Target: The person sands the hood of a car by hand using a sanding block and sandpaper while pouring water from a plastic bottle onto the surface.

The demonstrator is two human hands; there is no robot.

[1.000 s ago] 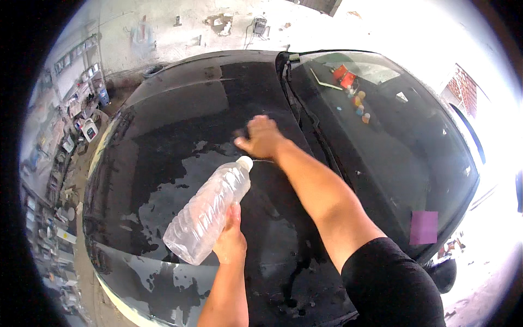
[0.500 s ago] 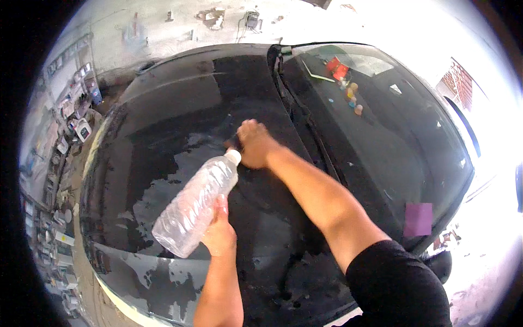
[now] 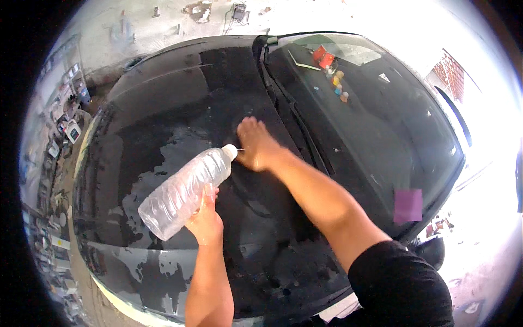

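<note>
My left hand is wrapped round a large clear plastic bottle with a white cap. The bottle tilts over the black car hood, cap end toward my right hand. A thin squirt of water shows at the cap. My right hand presses down on the hood just past the cap, fingers close together and slightly smeared by motion. Whatever lies under its palm is hidden. Around both hands the hood is wet, with patchy grey reflections.
Right of the hood is the windshield, with wipers along its base. A purple square sheet lies at its near corner. Small bottles and a red item show behind the glass. Cluttered shelves stand at left, a stained white wall behind.
The bottle and my left hand have shifted slightly left relative to my right hand. The whole view has slid a little, and a squirt now shows at the cap.
</note>
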